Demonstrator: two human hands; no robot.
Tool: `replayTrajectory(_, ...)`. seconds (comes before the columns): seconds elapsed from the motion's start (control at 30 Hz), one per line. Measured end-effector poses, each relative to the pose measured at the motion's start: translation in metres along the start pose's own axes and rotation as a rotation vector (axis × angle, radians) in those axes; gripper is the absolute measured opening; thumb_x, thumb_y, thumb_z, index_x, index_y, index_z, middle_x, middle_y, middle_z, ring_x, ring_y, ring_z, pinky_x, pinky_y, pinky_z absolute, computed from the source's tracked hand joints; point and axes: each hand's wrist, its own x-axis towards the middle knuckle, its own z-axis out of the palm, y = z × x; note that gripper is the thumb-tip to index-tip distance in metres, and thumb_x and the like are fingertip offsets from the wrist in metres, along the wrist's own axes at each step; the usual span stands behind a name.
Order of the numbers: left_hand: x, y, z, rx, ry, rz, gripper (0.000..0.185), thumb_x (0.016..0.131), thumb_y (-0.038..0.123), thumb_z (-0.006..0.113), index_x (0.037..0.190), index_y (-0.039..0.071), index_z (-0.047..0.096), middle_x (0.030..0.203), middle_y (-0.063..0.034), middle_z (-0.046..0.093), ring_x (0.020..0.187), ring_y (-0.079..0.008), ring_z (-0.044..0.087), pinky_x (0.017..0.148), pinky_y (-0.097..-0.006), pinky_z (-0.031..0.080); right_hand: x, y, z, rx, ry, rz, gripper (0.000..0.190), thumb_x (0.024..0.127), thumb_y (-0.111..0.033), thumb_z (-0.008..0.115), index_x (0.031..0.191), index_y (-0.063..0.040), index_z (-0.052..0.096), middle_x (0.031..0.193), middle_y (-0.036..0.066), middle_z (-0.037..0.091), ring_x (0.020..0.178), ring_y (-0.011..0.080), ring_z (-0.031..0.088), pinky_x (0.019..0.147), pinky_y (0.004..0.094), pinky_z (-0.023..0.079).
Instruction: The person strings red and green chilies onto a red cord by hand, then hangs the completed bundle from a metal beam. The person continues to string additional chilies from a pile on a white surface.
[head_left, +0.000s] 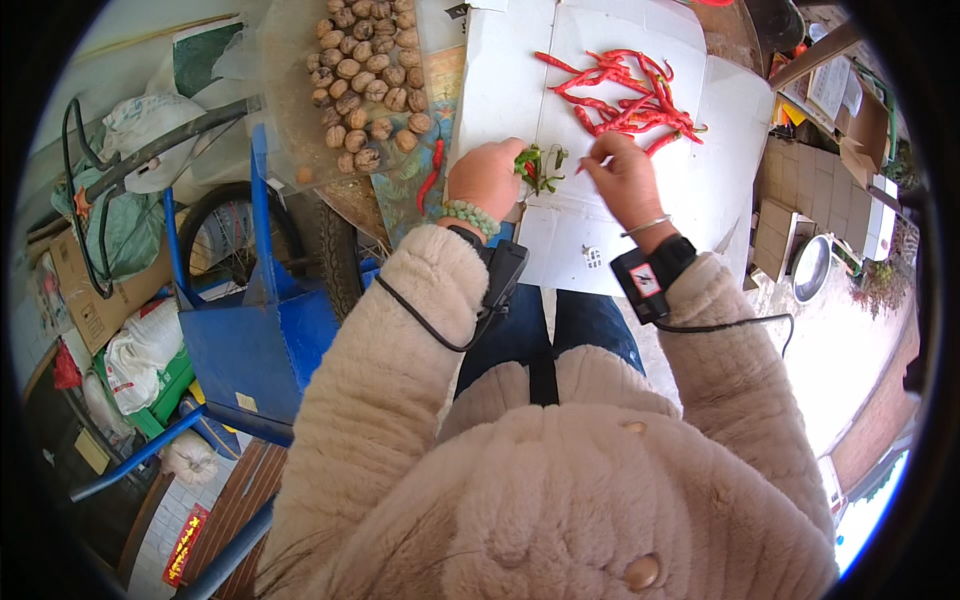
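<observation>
My left hand (486, 178), with a beaded bracelet at the wrist, holds a sprig of chili plant (534, 169) with green leaves, drooping stems and a bit of red among them. To its right, my right hand (621, 180) hovers over the white cardboard sheet (720, 202) with thumb and fingers drawn together. A small red spot shows at its fingertips; I cannot tell if it is a nail or a piece of chili. Beyond that hand lies a loose pile of red chili peppers (630, 97). One single red chili (431, 176) rests left of my left hand.
Many walnuts (367, 75) cover a clear plastic sheet at the upper left. Below them stand a blue metal cart (232, 337) and a wheel (240, 232). A metal basin (812, 268) and cardboard boxes (799, 176) are at the right. A small printed patch (592, 257) marks the cardboard.
</observation>
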Motion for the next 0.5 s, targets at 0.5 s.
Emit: replayTrajectory(0.5, 0.009, 0.005, -0.006, 0.214, -0.178, 0.130, 0.021, 0.073, 0.008, 0.056, 0.092, 0.013, 0.062, 0.085, -0.0117, 0.063, 0.082, -0.0320, 0.060, 0.068, -0.0443, 0.048, -0.016, -0.015, 0.033, -0.376, -0.143, -0.019, 0.036, 0.076, -0.026, 0.065, 0.099, -0.005, 0.047, 0.092, 0.016, 0.059, 0.079, 0.0356, 0.061, 0.067, 0.0425, 0.050)
